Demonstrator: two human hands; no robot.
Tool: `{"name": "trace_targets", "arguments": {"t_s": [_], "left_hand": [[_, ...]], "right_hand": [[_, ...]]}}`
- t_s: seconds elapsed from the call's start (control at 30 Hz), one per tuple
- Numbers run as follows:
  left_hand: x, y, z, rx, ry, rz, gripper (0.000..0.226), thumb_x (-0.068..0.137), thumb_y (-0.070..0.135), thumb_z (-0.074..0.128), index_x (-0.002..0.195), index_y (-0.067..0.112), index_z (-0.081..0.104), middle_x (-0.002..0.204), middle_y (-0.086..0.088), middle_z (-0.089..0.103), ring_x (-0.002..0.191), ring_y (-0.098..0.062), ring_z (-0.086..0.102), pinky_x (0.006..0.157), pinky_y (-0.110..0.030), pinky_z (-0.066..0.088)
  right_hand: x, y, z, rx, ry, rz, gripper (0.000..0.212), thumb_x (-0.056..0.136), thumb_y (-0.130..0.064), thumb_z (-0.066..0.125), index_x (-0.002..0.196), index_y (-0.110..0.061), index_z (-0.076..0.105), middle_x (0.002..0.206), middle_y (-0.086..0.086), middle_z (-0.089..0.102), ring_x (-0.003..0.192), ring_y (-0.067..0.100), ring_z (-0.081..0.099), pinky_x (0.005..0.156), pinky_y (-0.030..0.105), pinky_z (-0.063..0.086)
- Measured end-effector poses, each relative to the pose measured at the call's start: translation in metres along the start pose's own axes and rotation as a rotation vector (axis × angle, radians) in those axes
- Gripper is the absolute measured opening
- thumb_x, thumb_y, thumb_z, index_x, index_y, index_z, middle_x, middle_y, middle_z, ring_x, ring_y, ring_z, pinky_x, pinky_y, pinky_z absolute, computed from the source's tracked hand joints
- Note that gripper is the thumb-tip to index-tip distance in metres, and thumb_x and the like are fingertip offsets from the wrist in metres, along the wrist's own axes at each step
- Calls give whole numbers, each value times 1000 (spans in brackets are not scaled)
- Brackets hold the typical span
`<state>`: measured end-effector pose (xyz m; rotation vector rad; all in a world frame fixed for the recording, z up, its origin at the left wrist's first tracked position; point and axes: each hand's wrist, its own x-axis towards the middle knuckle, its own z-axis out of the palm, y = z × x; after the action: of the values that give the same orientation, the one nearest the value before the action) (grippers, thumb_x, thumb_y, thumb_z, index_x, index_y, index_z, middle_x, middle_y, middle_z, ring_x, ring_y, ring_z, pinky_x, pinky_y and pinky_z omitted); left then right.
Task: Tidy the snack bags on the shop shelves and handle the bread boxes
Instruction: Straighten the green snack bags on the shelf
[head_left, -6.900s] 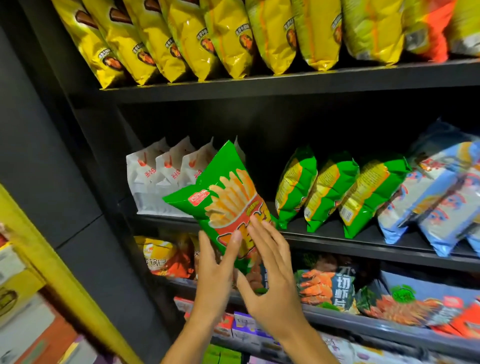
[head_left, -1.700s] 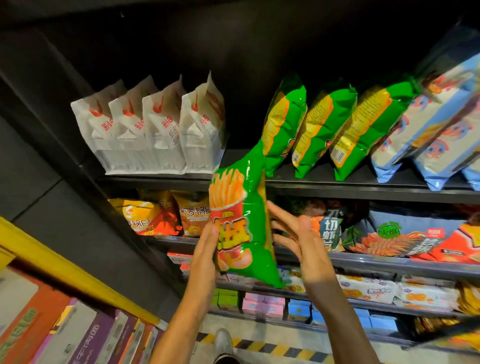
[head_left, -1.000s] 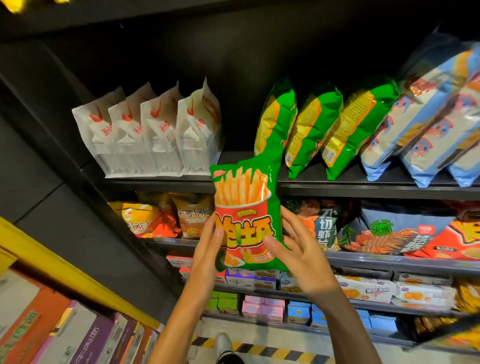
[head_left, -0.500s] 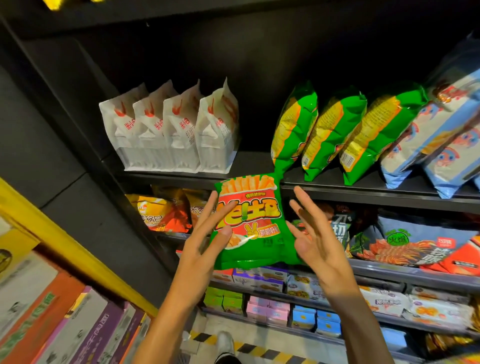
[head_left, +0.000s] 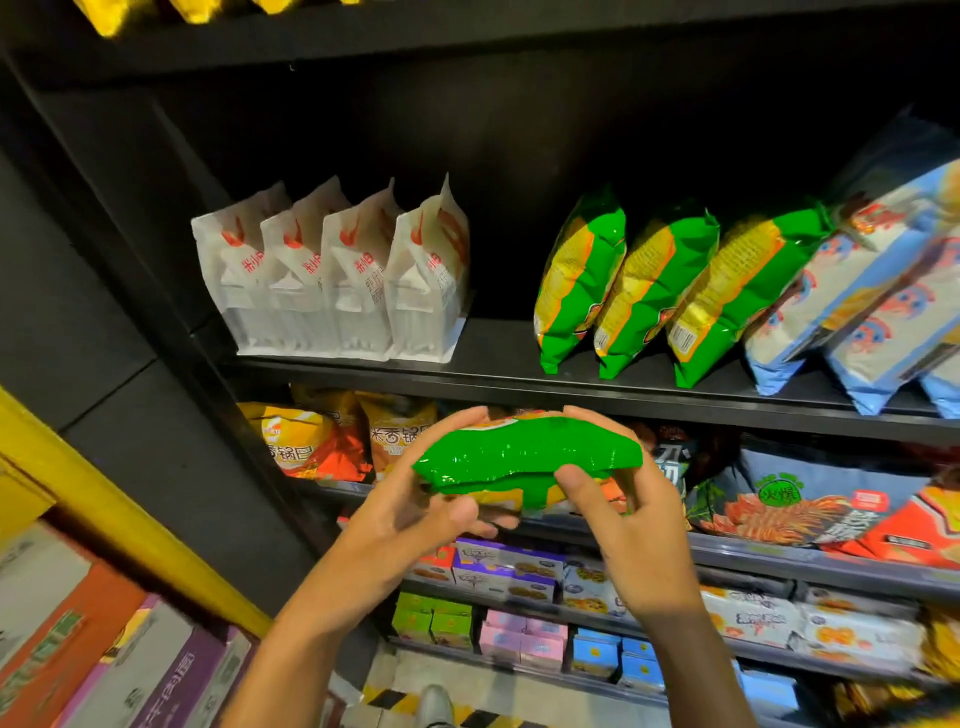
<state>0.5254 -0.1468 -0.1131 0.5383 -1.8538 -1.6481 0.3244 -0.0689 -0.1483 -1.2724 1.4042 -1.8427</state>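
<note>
Both hands hold one green bag (head_left: 524, 460) in the air, just in front of the shelves. The left hand (head_left: 415, 512) grips its left end, with fingers curled over the top and the thumb under. The right hand (head_left: 618, 512) grips the right part the same way, with the thumb pressing on the near side.

The bag lies flat on its side. Its long way runs left to right, from one hand to the other. A thin green edge faces the camera. The picture side is turned away, toward the shelves, so only a bit of orange shows at the top.

The bag is below the shelf (head_left: 498, 338) where it most likely goes. On that shelf there is a bare gap between the white bags (head_left: 332, 280) on the left and three green bags (head_left: 660, 291) on the right. That gap is up and a little forward from the hands, about in the middle between them, so neither hand looks nearer.

Those three green bags stand up tall and lean back. The held bag would need to be turned upright to match them.
</note>
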Motion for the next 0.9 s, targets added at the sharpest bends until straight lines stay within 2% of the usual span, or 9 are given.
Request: {"name": "trace_targets", "arguments": {"t_s": [0.1, 0.2, 0.33, 0.43, 0.53, 0.67, 0.73, 0.8, 0.9], "left_hand": [[8, -3, 2, -12, 119, 12, 46, 102, 15, 55, 146, 24, 49, 139, -1, 65, 121, -22, 67, 93, -24, 55], [10, -7, 1, -47, 161, 19, 39, 101, 24, 56, 139, 33, 57, 136, -11, 66, 108, -36, 72, 92, -35, 59], [12, -15, 0, -31, 178, -13, 40, 103, 23, 53, 143, 24, 51, 131, -12, 69, 100, -39, 75, 89, -37, 61], [11, -22, 2, 59, 120, 19, 46, 101, 20, 58, 146, 18, 49, 139, 1, 63, 123, -25, 66, 97, -30, 56], [12, -26, 6, 81, 80, 18, 51, 99, 12, 60, 148, 14, 44, 142, 6, 59, 126, -19, 63, 95, -24, 54], [17, -33, 8, 128, 146, 43, 47, 101, 28, 58, 147, 23, 48, 144, 7, 57, 135, -20, 55, 101, -26, 51], [18, -36, 7, 102, 160, 40, 50, 102, 38, 58, 150, 34, 44, 147, 4, 56, 134, -24, 57, 102, -36, 54], [17, -35, 9, 61, 183, 15, 55, 99, 47, 57, 151, 48, 38, 149, 1, 56, 129, -24, 62, 100, -36, 55], [18, -36, 10, 56, 208, -43, 37, 102, 48, 51, 138, 48, 57, 137, 0, 67, 120, -25, 68, 94, -29, 56]], "right_hand": [[2, -6, -1, 26, -75, 44, 42, 81, -50, 72, 121, -61, 64, 124, -21, 71, 120, 3, 64, 95, 17, 51], [3, -7, -4, 21, -137, 47, 40, 96, -36, 73, 134, -38, 63, 129, -15, 71, 124, 8, 64, 98, 22, 52], [4, -8, -3, 52, -34, 68, 25, 88, -27, 65, 111, -21, 75, 103, -10, 79, 97, 6, 74, 79, 14, 53], [6, -7, 1, 67, 108, 75, 20, 87, -26, 66, 93, -14, 79, 82, -7, 80, 77, 4, 74, 66, 12, 53], [9, -2, 2, 72, 199, 101, 22, 85, -27, 69, 88, -9, 81, 75, -3, 78, 69, 5, 73, 62, 14, 52], [8, 5, 0, 54, 206, 117, 26, 85, -29, 70, 93, -8, 82, 79, -1, 80, 75, 8, 76, 65, 15, 54], [7, 6, 1, 46, 210, 121, 27, 85, -28, 70, 96, -7, 82, 79, -2, 80, 75, 8, 76, 64, 14, 54], [6, 7, 1, 54, 219, 133, 24, 85, -25, 71, 99, -8, 82, 79, -5, 80, 74, 4, 75, 63, 13, 54], [6, 10, 2, 39, 207, 118, 22, 85, -24, 71, 100, -13, 81, 86, -5, 81, 82, 7, 77, 67, 15, 56]]}}
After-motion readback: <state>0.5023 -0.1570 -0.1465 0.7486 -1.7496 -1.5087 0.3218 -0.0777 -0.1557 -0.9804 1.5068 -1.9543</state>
